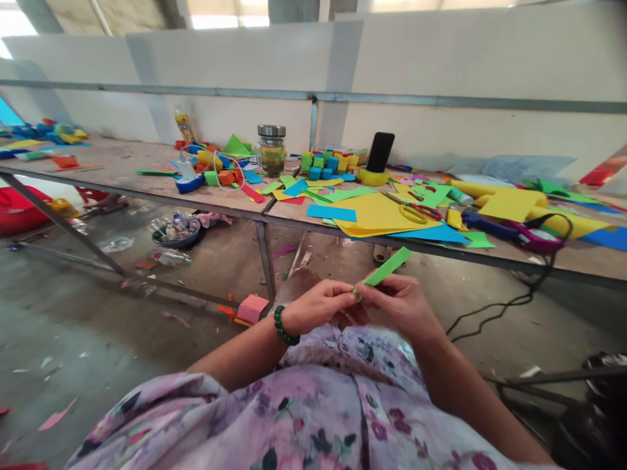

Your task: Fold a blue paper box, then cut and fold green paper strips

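Note:
A green strip (389, 266) slants up and to the right above my lap, in front of the table edge. My right hand (399, 300) grips its lower end between thumb and fingers. My left hand (333, 301), with a green bead bracelet on the wrist, pinches the small curled end of the strip at the thumb and fingertip. The fingertips of both hands nearly meet there. On the table beyond lie a yellow sheet (372, 212), a blue strip (332, 213) and scissors (416, 207) with red and yellow handles.
A glass jar (271, 153), foam cubes (323, 164) and an upright phone (381, 152) stand farther back on the table (223, 201). A purple and blue tool (519, 234) with a black cord lies at the right. Below the table is a basin (176, 232) of clear plastic pieces.

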Action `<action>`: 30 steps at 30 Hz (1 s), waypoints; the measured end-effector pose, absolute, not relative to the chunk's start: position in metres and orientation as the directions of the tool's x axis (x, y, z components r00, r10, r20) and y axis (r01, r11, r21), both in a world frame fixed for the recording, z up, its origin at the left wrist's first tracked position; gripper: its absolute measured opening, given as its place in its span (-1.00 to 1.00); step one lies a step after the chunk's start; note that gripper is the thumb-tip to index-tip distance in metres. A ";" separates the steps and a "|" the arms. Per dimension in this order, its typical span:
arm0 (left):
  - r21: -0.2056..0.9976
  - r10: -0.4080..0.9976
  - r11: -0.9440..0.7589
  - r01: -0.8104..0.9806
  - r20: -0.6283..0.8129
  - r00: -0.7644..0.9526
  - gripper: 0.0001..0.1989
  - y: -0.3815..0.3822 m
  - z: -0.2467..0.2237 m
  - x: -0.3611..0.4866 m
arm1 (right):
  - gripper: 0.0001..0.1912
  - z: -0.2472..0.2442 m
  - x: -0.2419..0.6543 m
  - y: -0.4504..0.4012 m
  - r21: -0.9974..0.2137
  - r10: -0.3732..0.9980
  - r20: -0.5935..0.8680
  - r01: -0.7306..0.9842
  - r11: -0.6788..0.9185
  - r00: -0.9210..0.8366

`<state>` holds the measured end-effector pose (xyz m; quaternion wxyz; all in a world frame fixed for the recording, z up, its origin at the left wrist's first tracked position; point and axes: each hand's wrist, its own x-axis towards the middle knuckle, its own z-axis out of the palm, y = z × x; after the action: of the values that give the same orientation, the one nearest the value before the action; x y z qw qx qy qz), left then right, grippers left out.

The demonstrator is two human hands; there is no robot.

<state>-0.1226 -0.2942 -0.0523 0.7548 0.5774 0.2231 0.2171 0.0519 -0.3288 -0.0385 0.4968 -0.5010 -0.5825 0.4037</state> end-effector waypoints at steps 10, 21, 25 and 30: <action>0.878 0.716 -0.460 0.133 0.278 0.640 -0.66 -0.309 -0.045 -0.121 | -0.88 -0.037 0.054 -0.341 -0.926 0.943 0.330 0.211 0.312 0.051; 0.686 0.639 -0.689 0.235 0.420 0.645 -0.73 -0.315 -0.043 -0.122 | -0.90 -0.033 0.054 -0.349 -0.862 0.910 0.415 0.316 0.396 -0.008; 0.701 0.663 -0.669 0.247 0.413 0.625 -0.71 -0.316 -0.043 -0.122 | -0.93 -0.029 0.054 -0.352 -0.713 0.839 0.542 0.504 0.488 -0.045; 0.727 0.690 -0.643 0.239 0.415 0.593 -0.70 -0.317 -0.045 -0.121 | -0.96 -0.025 0.050 -0.356 -0.516 0.723 0.682 0.627 0.584 -0.112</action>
<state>-0.1208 -0.3174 -0.0450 0.3177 0.8341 0.2782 0.3549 0.0500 -0.3558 -0.0248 0.4883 -0.4536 -0.7439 0.0492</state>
